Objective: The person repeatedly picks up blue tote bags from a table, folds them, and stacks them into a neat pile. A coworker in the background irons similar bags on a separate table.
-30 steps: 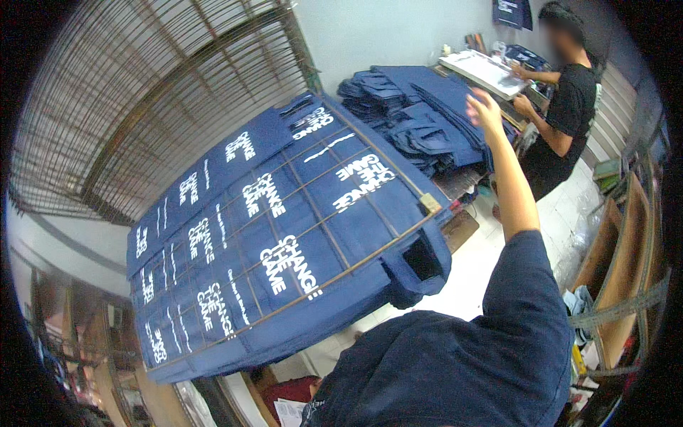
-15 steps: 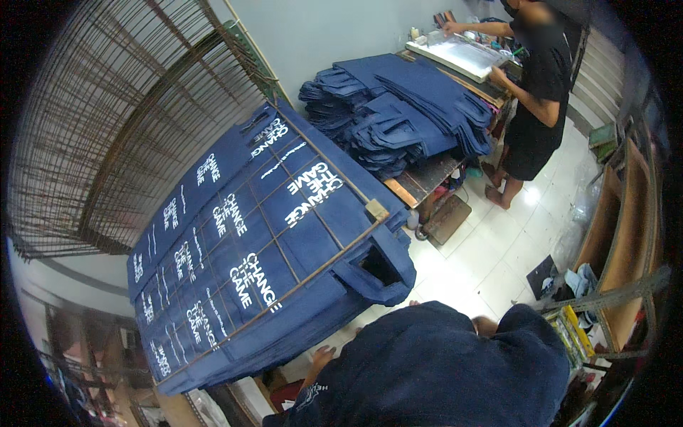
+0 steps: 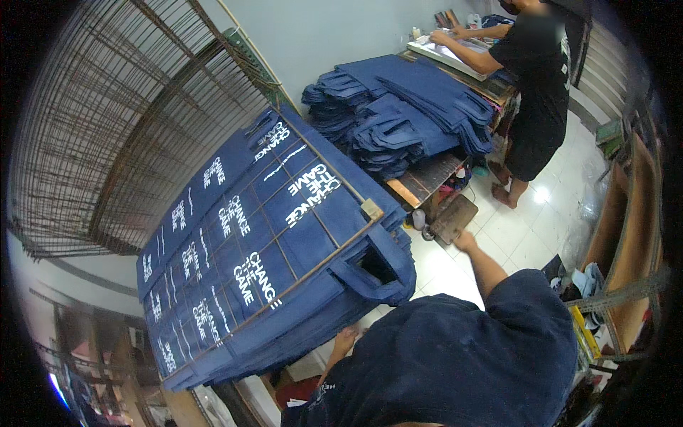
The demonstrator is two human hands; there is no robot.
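Leftward in the frame, navy printed tote bags (image 3: 263, 256) lie in overlapping rows across a tilted wire drying rack (image 3: 128, 121), nearly filling it. Below centre, the left hand (image 3: 346, 340) touches the rack's lower edge, its grip hidden, while the right hand (image 3: 464, 240) hangs free, apparently empty. Upper right, folded bags (image 3: 405, 114) are heaped on a counter (image 3: 427, 178) beside another person (image 3: 533, 85).

The bags (image 3: 277, 242) are matt navy cloth, probably non-woven, with flat white print. The rack (image 3: 128, 121) is thin dull metal wire. The bench (image 3: 427, 178) shows bare wood. The floor (image 3: 541, 228) is glossy pale tile.
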